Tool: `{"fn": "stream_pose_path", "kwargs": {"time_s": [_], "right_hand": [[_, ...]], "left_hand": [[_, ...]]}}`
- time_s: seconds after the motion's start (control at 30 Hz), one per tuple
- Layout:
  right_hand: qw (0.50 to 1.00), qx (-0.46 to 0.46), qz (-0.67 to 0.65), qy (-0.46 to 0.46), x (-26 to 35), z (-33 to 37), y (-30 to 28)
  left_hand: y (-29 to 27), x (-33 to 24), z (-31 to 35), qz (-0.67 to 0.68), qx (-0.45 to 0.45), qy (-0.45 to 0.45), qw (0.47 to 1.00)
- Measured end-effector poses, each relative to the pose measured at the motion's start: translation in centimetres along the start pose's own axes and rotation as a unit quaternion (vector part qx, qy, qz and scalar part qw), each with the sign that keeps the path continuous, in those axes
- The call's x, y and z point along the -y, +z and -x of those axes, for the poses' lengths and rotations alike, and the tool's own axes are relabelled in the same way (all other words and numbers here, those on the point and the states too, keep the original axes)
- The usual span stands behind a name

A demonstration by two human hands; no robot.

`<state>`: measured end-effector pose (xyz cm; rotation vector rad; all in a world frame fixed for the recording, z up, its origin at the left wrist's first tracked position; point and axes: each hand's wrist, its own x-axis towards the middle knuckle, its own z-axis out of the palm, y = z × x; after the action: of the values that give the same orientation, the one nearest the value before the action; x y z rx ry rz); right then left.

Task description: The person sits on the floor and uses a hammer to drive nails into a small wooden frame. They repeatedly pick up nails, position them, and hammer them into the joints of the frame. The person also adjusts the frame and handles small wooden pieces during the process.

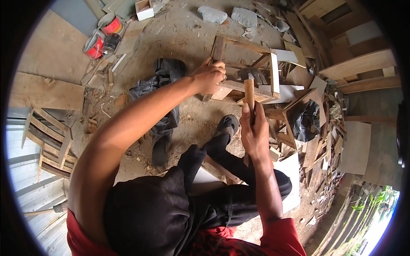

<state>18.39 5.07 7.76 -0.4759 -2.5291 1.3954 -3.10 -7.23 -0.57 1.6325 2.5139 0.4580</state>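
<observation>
My right hand point(255, 132) is wrapped round the wooden handle of a hammer point(249, 91), thumb along the handle. Its dark head shows just beyond, over the near side of a small box-shaped wooden frame point(217, 50). Whether the head touches the wood, I cannot tell. My left hand point(208, 77) is closed round the left part of that frame, fingers curled over a bar. The frame is made of narrow brown strips, with a pale face on its right upright.
Black plastic sheeting point(167, 70) lies left of the frame. Red paint cans point(112, 24) stand at the far left. Scrap wood point(316, 158) and a black bag point(306, 121) crowd the right side. Stone blocks point(212, 15) lie at the back. A slatted wooden piece point(51, 138) leans at left.
</observation>
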Motion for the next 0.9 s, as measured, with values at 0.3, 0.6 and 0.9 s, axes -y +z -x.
{"fn": "stream_pose_path", "kwargs": {"time_s": [0.3,0.6,0.9], "right_hand": [[0.998,0.045,0.043,-0.021,0.7,-1.6,0.4],[0.999,0.025,0.026,-0.041,-0.7,-1.6,1.7],[0.997,-0.023,-0.041,-0.067,-0.8,-0.6,2.1]], "left_hand": [[0.5,0.5,-0.1,0.013,-0.028,0.015,0.999],[0.7,0.5,0.0,-0.029,-0.03,0.023,0.999],[-0.1,0.0,0.0,0.004,-0.004,-0.001,1.0]]}}
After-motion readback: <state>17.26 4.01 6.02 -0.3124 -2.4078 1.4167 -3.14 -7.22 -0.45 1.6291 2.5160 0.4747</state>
